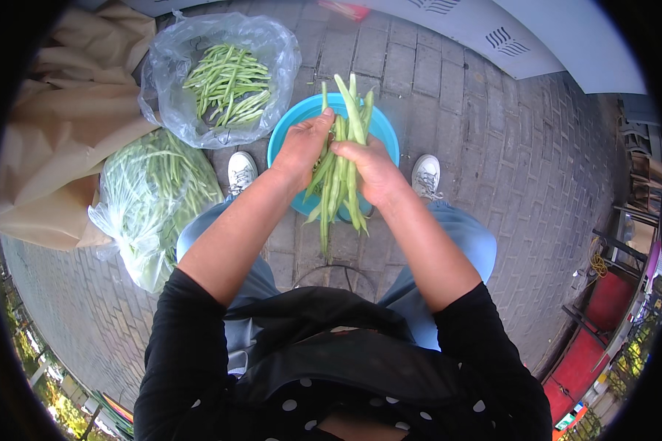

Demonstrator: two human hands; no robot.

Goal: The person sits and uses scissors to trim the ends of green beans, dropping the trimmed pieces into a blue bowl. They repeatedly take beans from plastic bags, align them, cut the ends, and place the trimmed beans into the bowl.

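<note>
Both hands hold long green beans above a turquoise plastic basin (387, 128) that stands between my shoes. My right hand (372, 165) grips a bunch of green beans (340, 179), thumb across the front, with the pods hanging below it. Close beside it, my left hand (304, 142) pinches a bean that stands up past its thumb; its other fingers are partly hidden. What lies in the basin is mostly covered by the hands and the bunch. Beyond the basin to the left, an open clear plastic bag (278, 52) holds loose green beans (229, 85).
A full, knotted plastic bag of green beans (163, 182) lies left of my left shoe (242, 170). Brown paper sheeting (77, 143) spreads along the left. My right shoe (426, 172) is right of the basin. Grey metal panels (474, 27) border the brick paving at the far side.
</note>
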